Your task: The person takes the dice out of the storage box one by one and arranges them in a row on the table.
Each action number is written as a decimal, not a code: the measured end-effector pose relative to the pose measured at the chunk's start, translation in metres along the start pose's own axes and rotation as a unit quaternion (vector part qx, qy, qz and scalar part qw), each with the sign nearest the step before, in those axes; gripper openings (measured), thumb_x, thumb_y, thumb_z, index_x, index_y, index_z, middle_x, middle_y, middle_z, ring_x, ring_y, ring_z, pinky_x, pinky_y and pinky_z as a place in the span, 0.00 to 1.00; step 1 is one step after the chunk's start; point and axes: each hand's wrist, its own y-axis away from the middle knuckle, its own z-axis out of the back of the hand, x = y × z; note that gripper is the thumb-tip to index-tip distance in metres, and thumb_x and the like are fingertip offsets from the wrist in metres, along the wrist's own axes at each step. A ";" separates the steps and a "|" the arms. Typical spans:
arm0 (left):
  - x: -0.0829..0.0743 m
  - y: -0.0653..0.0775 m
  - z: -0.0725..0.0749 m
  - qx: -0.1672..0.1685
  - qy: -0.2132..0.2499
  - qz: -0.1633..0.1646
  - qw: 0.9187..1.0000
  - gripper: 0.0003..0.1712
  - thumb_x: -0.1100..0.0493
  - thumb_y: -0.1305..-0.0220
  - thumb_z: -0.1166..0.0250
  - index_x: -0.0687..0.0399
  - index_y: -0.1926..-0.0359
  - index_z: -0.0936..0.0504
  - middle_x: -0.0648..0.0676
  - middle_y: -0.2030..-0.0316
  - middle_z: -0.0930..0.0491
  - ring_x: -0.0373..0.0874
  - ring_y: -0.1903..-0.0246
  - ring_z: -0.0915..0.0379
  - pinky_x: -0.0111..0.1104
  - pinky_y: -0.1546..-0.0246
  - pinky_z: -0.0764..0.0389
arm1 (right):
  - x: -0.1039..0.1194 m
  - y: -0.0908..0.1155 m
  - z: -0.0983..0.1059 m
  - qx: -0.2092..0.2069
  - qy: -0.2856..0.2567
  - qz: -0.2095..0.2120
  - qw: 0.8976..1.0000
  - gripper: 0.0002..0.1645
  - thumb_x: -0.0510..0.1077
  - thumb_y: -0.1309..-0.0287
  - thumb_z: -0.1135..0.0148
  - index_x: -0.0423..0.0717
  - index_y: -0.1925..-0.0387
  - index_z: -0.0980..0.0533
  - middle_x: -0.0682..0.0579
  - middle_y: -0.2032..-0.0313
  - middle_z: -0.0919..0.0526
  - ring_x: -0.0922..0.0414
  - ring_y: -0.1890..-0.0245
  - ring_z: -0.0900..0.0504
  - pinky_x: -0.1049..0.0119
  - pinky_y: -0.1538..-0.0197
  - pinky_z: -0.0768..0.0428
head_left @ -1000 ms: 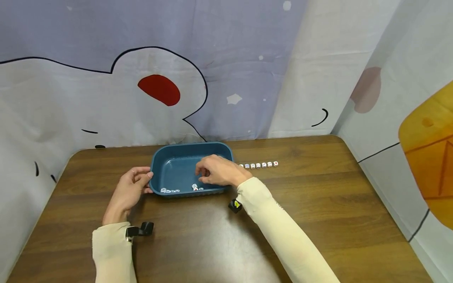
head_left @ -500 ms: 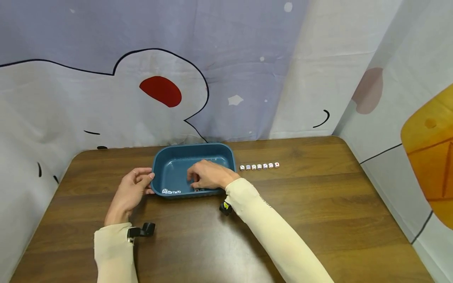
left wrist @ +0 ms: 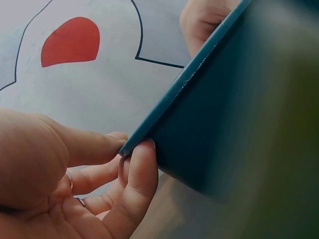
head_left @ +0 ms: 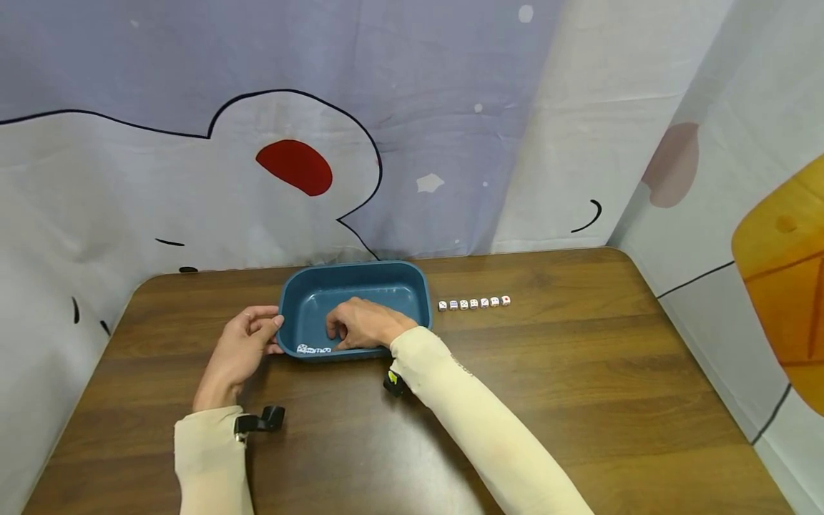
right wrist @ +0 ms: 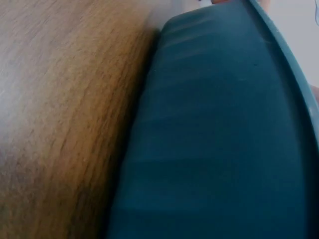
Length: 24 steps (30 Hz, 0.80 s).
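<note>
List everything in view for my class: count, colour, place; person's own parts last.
Table: 1, brown, foreground.
Tray: 1, blue, far part of the table.
Dice row: 7, white, right of the tray.
Dice in tray: several, white, near-left corner.
Cloth: count unclear, mostly pale grey, behind and right.
Wrist mounts: 2, black, one per wrist.
Rings: 2, silvery, left hand.
Sleeves: 2, cream, one per arm.
Left hand: 1, gripping the tray's left rim.
Right hand: 1, inside the tray, hold unclear.
</note>
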 end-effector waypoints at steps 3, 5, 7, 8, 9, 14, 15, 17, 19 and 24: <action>-0.001 -0.001 0.000 0.000 0.002 -0.002 1.000 0.25 0.56 0.26 0.49 0.66 0.36 0.36 0.59 0.58 0.24 0.35 0.69 0.24 0.30 0.66 0.15 | 0.000 -0.001 0.000 -0.001 0.010 -0.004 1.000 0.11 0.51 0.49 0.27 0.56 0.65 0.20 0.62 0.72 0.22 0.67 0.70 0.24 0.77 0.66 0.26; -0.001 -0.001 0.000 0.000 0.000 0.000 1.000 0.25 0.56 0.27 0.49 0.66 0.36 0.36 0.60 0.57 0.24 0.35 0.69 0.24 0.30 0.66 0.15 | 0.001 -0.002 0.000 -0.002 0.018 -0.005 1.000 0.11 0.52 0.49 0.28 0.56 0.66 0.21 0.62 0.72 0.22 0.67 0.71 0.25 0.77 0.67 0.26; -0.001 -0.001 0.000 -0.001 -0.001 0.001 1.000 0.25 0.55 0.27 0.49 0.66 0.36 0.36 0.61 0.57 0.24 0.36 0.68 0.24 0.30 0.66 0.15 | 0.002 -0.003 0.000 -0.002 0.019 -0.003 1.000 0.11 0.53 0.49 0.28 0.56 0.67 0.21 0.62 0.73 0.22 0.67 0.72 0.25 0.77 0.68 0.27; -0.001 -0.001 0.000 -0.002 -0.003 0.002 1.000 0.25 0.55 0.27 0.49 0.66 0.36 0.36 0.61 0.56 0.24 0.36 0.68 0.24 0.30 0.65 0.15 | 0.003 -0.004 0.000 -0.003 0.017 -0.001 1.000 0.11 0.54 0.49 0.28 0.56 0.67 0.21 0.62 0.73 0.22 0.67 0.72 0.25 0.77 0.68 0.27; -0.001 0.000 0.000 -0.003 -0.005 0.003 1.000 0.25 0.55 0.27 0.49 0.66 0.36 0.36 0.62 0.56 0.24 0.36 0.68 0.24 0.31 0.65 0.15 | 0.003 -0.006 -0.001 -0.003 0.017 0.003 1.000 0.12 0.55 0.48 0.29 0.57 0.67 0.21 0.63 0.73 0.22 0.67 0.72 0.25 0.77 0.68 0.27; 0.000 0.000 0.000 -0.003 -0.002 0.003 1.000 0.25 0.55 0.27 0.48 0.66 0.36 0.36 0.60 0.57 0.24 0.36 0.68 0.24 0.31 0.65 0.15 | 0.008 -0.013 -0.003 0.003 0.002 0.028 1.000 0.10 0.52 0.47 0.29 0.58 0.63 0.20 0.63 0.73 0.22 0.69 0.72 0.24 0.78 0.68 0.27; 0.001 0.000 0.000 -0.002 0.000 0.003 1.000 0.25 0.56 0.27 0.48 0.66 0.36 0.36 0.59 0.58 0.23 0.36 0.68 0.24 0.31 0.65 0.15 | 0.009 -0.014 -0.004 0.006 0.000 0.032 0.999 0.10 0.51 0.47 0.29 0.59 0.62 0.20 0.64 0.73 0.21 0.69 0.72 0.24 0.79 0.68 0.27; 0.002 0.000 0.000 0.001 0.004 0.002 1.000 0.24 0.56 0.27 0.48 0.66 0.36 0.36 0.58 0.58 0.23 0.35 0.69 0.24 0.31 0.66 0.15 | 0.009 -0.015 -0.005 0.010 -0.006 0.038 0.999 0.07 0.48 0.46 0.30 0.60 0.64 0.19 0.64 0.74 0.21 0.69 0.73 0.24 0.79 0.69 0.26; 0.002 -0.001 -0.001 0.001 0.006 0.001 1.000 0.24 0.57 0.27 0.48 0.66 0.36 0.36 0.58 0.59 0.23 0.35 0.69 0.24 0.30 0.66 0.15 | 0.010 -0.015 -0.006 0.012 -0.009 0.041 0.999 0.06 0.47 0.46 0.30 0.60 0.66 0.19 0.64 0.75 0.21 0.69 0.73 0.24 0.79 0.69 0.26; 0.002 -0.001 -0.001 -0.001 0.005 -0.003 1.000 0.24 0.56 0.27 0.48 0.66 0.37 0.36 0.58 0.59 0.23 0.35 0.69 0.24 0.31 0.66 0.15 | 0.010 -0.016 -0.006 0.013 -0.022 0.047 0.999 0.06 0.45 0.45 0.30 0.60 0.66 0.19 0.65 0.76 0.20 0.70 0.73 0.24 0.79 0.69 0.26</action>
